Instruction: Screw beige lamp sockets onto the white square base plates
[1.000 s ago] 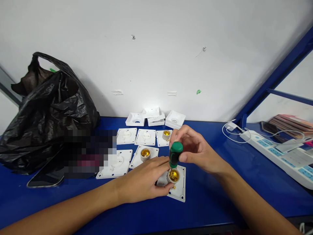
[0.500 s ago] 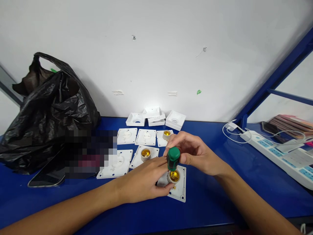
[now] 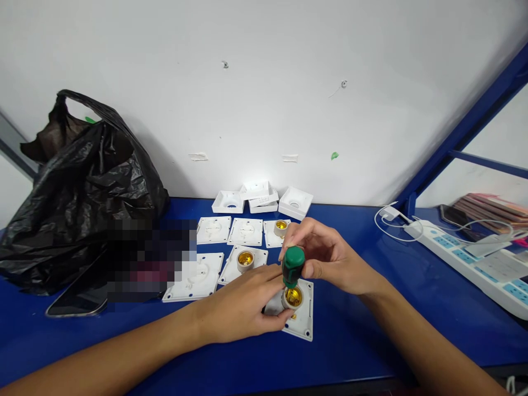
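Observation:
My right hand (image 3: 330, 256) is closed round the green handle of a screwdriver (image 3: 292, 265), which stands upright with its tip down inside a brass lamp socket (image 3: 293, 297). The socket sits on a white square plate (image 3: 303, 319) lying on the blue table (image 3: 363, 341). My left hand (image 3: 243, 305) grips the socket and plate from the left, its fingers pinched around the socket's base.
Behind lie several more white plates (image 3: 246, 231), two with brass sockets (image 3: 245, 259), and white boxes (image 3: 295, 201) by the wall. A black plastic bag (image 3: 78, 187) and a phone (image 3: 78, 300) are at left. A white power strip (image 3: 474, 264) with cables lies at right.
The screwdriver handle dropped slightly and shifted a little left over the socket; my right hand's fingers changed their hold on it. My left hand has stayed in place.

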`<state>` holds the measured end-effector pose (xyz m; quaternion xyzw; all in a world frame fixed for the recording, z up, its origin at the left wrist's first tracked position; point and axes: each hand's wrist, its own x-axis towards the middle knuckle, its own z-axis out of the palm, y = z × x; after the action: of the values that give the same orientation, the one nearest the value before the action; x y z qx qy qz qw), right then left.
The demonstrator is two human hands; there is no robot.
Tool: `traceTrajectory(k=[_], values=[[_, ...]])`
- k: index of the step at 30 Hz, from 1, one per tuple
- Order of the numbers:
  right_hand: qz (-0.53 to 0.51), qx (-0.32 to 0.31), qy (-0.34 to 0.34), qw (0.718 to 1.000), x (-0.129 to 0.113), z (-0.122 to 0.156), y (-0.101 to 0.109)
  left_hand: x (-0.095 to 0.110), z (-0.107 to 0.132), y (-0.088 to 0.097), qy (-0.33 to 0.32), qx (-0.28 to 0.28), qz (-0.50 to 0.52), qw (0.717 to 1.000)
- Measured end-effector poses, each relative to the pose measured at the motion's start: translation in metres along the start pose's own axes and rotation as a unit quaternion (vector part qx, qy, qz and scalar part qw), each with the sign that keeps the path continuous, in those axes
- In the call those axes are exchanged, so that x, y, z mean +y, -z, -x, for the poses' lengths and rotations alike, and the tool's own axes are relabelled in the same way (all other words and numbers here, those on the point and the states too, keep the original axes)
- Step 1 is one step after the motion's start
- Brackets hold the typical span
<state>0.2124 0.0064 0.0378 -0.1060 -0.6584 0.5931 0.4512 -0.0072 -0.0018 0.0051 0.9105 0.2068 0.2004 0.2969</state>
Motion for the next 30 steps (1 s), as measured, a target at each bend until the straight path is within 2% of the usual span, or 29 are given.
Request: traceTrajectory(k=[12, 30], values=[[0.002, 0.025, -0.024, 0.999, -0.0003, -0.0009, -0.0022, -0.0047, 0.0016, -0.0033, -0.013, 0.001, -0.020, 1.000], [-0.006, 0.016, -0.052, 0.999, -0.0041, -0.0004, -0.0047, -0.0039, 0.0015, -0.0026, -0.015, -0.001, -0.031, 0.999]])
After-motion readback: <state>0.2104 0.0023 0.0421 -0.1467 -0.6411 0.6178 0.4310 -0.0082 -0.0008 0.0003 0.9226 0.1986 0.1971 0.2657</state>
